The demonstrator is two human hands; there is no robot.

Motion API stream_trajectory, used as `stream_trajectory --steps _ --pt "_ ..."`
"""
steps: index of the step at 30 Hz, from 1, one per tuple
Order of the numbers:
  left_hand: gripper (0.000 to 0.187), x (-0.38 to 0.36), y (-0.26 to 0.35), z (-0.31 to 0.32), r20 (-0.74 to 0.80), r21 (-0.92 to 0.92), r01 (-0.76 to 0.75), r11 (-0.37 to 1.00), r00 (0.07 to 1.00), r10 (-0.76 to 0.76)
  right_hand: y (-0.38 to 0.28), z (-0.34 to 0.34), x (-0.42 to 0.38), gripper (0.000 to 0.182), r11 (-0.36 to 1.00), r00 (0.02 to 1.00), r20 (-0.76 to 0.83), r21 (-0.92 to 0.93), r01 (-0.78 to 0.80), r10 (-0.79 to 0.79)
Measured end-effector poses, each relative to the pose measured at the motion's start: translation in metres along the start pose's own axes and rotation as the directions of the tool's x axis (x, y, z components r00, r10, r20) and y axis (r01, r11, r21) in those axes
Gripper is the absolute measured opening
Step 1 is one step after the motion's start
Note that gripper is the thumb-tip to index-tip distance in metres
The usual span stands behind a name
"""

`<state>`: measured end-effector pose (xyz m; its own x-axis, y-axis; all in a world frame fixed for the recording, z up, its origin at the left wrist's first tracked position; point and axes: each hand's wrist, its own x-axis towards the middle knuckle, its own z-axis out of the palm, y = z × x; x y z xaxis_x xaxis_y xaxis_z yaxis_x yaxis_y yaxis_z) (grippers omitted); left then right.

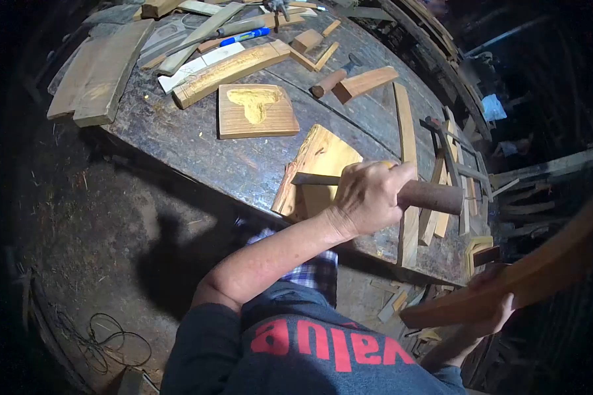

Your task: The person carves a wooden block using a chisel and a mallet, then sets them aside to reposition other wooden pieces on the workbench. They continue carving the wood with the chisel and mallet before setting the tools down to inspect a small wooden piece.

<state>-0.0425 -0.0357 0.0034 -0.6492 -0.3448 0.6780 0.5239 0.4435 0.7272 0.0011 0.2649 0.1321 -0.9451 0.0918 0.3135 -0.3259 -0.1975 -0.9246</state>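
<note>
My left hand (373, 194) is wrapped around a chisel (431, 196) near the middle of the bench. Its round wooden handle sticks out to the right of my fist, and the flat metal blade points left. The blade overlaps a pale piece of wood (329, 150) with a rough bark edge, lying at the bench's near edge. Off the right side of the bench, my right hand (494, 322) grips a long, thick wooden bar (481, 301), raised and tilted up to the right. Beyond the pale piece sits a board (257, 125) with a carved yellowish hollow.
The dark workbench (197, 145) holds wood strips, a curved wooden piece (230, 72), a blue marker (244, 37), a wooden block (366, 83) and a wood-handled tool (329, 82). A frame saw (451, 155) lies right. Wide planks (105, 72) overhang the left edge. Cord (115, 342) lies on the floor.
</note>
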Motion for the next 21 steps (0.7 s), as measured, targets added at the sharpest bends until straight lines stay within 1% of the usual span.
stream_trajectory --steps 1,2,3,4,5,6,7,8,9,10,11,12,13,14,15,17,18,19,21 --pt "0.023 0.001 0.0 0.001 -0.023 -0.022 -0.019 1.0 1.0 0.018 -0.004 -0.008 -0.009 0.069 0.988 0.825 0.555 0.037 -0.152 0.106" --pt "0.022 0.002 0.002 -0.001 -0.006 -0.001 0.007 1.0 1.0 -0.007 0.008 -0.068 -0.017 0.08 0.862 0.905 0.404 -0.499 0.096 0.133" --pt "0.022 0.003 0.003 -0.002 -0.012 -0.001 0.002 1.0 1.0 -0.002 0.017 -0.052 -0.022 0.091 0.416 0.963 0.265 -0.883 0.219 0.054" --pt "0.021 0.004 0.003 -0.003 -0.012 -0.009 0.003 1.0 1.0 -0.003 0.009 -0.033 -0.029 0.101 0.462 0.902 0.386 -0.846 0.265 0.191" --pt "0.021 0.004 0.001 -0.005 -0.012 -0.014 0.005 1.0 1.0 -0.006 0.018 -0.002 -0.029 0.093 0.614 0.872 0.458 -0.743 0.269 0.172" --pt "0.021 0.006 0.001 -0.006 -0.025 -0.006 0.011 1.0 1.0 -0.011 0.011 0.017 -0.018 0.093 0.615 0.864 0.472 -0.738 0.277 0.176" --pt "0.02 0.005 0.0 -0.007 -0.023 -0.004 0.004 1.0 1.0 -0.004 0.0 0.033 -0.012 0.077 0.741 0.783 0.613 -0.572 0.351 0.103" --pt "0.019 0.003 0.001 -0.007 -0.011 -0.008 -0.005 1.0 1.0 0.005 -0.005 0.038 -0.013 0.065 0.836 0.697 0.717 -0.385 0.391 0.004" --pt "0.019 0.002 0.0 -0.006 -0.004 -0.01 -0.004 1.0 1.0 0.004 0.004 -0.069 -0.007 0.067 0.67 0.926 0.361 -0.662 0.336 -0.108" --pt "0.02 0.001 0.0 -0.006 0.002 -0.013 0.0 1.0 1.0 0.0 0.001 -0.04 -0.01 0.069 0.868 0.898 0.439 -0.452 0.204 0.018" --pt "0.02 0.002 0.0 -0.006 0.005 -0.016 0.003 1.0 1.0 -0.003 -0.004 -0.006 -0.013 0.072 0.975 0.834 0.541 -0.22 0.018 0.107" --pt "0.02 0.003 0.001 -0.007 0.001 -0.018 -0.004 1.0 1.0 0.004 0.0 -0.016 -0.017 0.078 0.787 0.879 0.42 -0.611 0.088 0.227" --pt "0.02 0.004 0.003 -0.009 -0.006 -0.007 0.006 1.0 1.0 -0.006 0.008 -0.027 -0.021 0.084 0.449 0.925 0.258 -0.886 0.112 0.28" --pt "0.021 0.005 0.004 -0.011 -0.011 0.006 0.015 1.0 1.0 -0.015 0.026 -0.004 -0.029 0.094 0.613 0.874 0.362 -0.784 0.097 0.325" --pt "0.021 0.006 0.003 -0.011 -0.02 0.012 0.009 1.0 1.0 -0.009 0.025 -0.004 -0.024 0.094 0.618 0.872 0.373 -0.779 0.107 0.318" --pt "0.017 0.002 -0.002 -0.011 -0.023 0.045 -0.028 0.999 0.999 0.029 0.019 -0.01 -0.014 0.092 0.765 0.874 0.354 -0.644 -0.031 0.333" --pt "0.018 0.002 -0.003 -0.011 -0.04 0.046 -0.073 0.996 0.996 0.075 0.017 -0.014 -0.016 0.091 0.821 0.88 0.331 -0.561 -0.106 0.34" --pt "0.018 0.002 -0.002 -0.011 -0.032 0.044 -0.079 0.996 0.996 0.08 0.022 -0.018 -0.019 0.091 0.823 0.884 0.324 -0.557 -0.109 0.336" --pt "0.022 0.003 0.003 -0.013 -0.026 0.045 -0.155 0.987 0.987 0.156 0.036 -0.023 -0.02 0.085 0.89 0.947 0.277 -0.455 -0.019 0.162"
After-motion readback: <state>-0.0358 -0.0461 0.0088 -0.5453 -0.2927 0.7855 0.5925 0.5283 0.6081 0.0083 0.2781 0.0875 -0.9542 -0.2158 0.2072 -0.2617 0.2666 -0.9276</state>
